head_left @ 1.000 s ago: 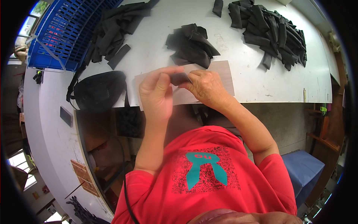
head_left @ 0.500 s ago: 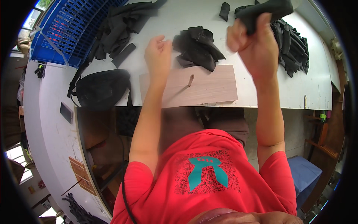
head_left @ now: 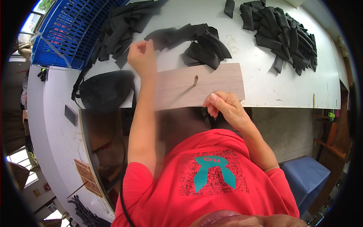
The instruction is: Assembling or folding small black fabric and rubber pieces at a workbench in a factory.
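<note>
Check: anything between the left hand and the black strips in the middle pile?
Nothing visible. The left hand is raised over bare white table, and the nearest black strip of the middle pile starts right beside its fingers, with no object in the gap. The board with its peg lies nearer the person, off that path.

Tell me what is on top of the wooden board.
A small peg stands on the board. The right hand rests at its near edge; the left hand is at its far left corner. The table under the board is hidden.
</note>
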A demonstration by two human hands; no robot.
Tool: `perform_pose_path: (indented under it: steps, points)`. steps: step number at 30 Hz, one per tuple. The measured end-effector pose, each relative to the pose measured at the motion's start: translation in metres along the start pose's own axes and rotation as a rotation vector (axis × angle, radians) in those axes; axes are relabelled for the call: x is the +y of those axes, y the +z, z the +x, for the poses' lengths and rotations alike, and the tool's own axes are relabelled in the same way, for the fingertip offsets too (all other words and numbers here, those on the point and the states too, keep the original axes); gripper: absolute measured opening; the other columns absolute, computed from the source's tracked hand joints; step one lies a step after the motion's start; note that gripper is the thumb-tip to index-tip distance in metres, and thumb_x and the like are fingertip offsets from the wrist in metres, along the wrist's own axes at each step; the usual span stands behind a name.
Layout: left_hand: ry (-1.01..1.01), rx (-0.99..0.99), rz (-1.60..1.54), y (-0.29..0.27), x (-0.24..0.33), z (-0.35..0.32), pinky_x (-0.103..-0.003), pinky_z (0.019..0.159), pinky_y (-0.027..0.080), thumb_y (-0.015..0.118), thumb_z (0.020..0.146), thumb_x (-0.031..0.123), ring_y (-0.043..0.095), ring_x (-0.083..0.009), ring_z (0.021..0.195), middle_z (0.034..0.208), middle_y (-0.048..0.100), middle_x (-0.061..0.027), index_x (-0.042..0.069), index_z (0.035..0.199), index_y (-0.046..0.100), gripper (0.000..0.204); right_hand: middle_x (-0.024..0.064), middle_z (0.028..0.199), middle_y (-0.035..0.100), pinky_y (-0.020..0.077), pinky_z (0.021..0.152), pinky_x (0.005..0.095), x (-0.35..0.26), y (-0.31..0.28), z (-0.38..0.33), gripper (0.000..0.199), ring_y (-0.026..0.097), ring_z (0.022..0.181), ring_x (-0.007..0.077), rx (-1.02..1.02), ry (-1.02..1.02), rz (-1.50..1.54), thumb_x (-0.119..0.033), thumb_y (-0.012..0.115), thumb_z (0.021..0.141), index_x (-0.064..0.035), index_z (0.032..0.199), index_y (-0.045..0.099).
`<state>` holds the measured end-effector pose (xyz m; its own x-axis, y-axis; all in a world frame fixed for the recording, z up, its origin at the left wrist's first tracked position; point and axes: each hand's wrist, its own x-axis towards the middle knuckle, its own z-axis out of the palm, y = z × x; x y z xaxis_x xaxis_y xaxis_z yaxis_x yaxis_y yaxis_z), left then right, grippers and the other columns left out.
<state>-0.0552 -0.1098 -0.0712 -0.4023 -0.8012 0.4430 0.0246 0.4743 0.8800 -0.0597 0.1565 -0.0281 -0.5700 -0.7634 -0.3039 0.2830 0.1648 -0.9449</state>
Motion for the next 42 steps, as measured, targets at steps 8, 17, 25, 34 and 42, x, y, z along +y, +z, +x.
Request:
perform_pose_path:
  steps: [8,17,25,34,42]
  points:
    - [-0.705,-0.113,-1.034,-0.067,0.040,-0.030,-0.034,0.087,0.041,0.057,0.080,-0.006,0.053,-0.0183,0.096,0.103,0.056,-0.0103,-0.002,0.111,0.050,0.033,0.0035,0.063,0.053,0.0426,0.054,0.0232,0.006,0.049,0.023,0.041,0.050,0.060,0.0097,-0.244,0.039,-0.101,-0.035,0.046,0.090,0.0025,0.080,0.059]
    - [-0.741,-0.097,-1.247,-0.104,0.068,-0.060,-0.043,0.091,0.039,0.054,0.082,-0.002,0.050,-0.0240,0.107,0.114,0.054,-0.0114,0.001,0.109,0.051,0.027,0.0037,0.079,0.056,0.0458,0.061,0.0243,0.004,0.080,0.043,0.036,0.054,0.070,0.0111,-0.139,-0.129,0.277,-0.031,0.049,0.090,0.0036,0.099,0.056]
    - [-1.002,-0.262,-0.972,-0.103,0.070,-0.127,-0.033,0.078,0.044,0.055,0.085,0.007,0.055,-0.0157,0.086,0.097,0.057,-0.0077,0.001,0.105,0.049,0.021,0.0041,0.064,0.057,0.0411,0.051,0.0238,-0.002,0.076,0.026,0.021,0.051,0.057,0.0100,0.168,-0.257,0.196,-0.017,0.067,0.076,0.0035,0.077,0.062]
    - [-0.478,-0.304,-0.486,-0.065,0.133,-0.141,-0.020,0.057,0.037,0.059,0.083,0.013,0.046,-0.0057,0.061,0.071,0.054,-0.0015,-0.001,0.085,0.056,0.015,0.0078,0.063,0.053,0.0396,0.047,0.0319,0.012,0.054,0.011,0.012,0.053,0.053,0.0230,0.544,-0.581,-0.588,0.001,0.069,0.060,-0.0011,0.067,0.060]
    - [-0.711,-0.367,-0.464,-0.055,0.130,-0.133,-0.019,0.054,0.037,0.064,0.080,0.011,0.049,-0.0064,0.056,0.067,0.057,-0.0011,0.000,0.079,0.059,0.011,0.0086,0.073,0.054,0.0458,0.057,0.0343,0.017,0.023,-0.002,0.025,0.055,0.067,0.0254,0.390,-0.616,-0.916,-0.010,0.073,0.059,-0.0013,0.078,0.060]
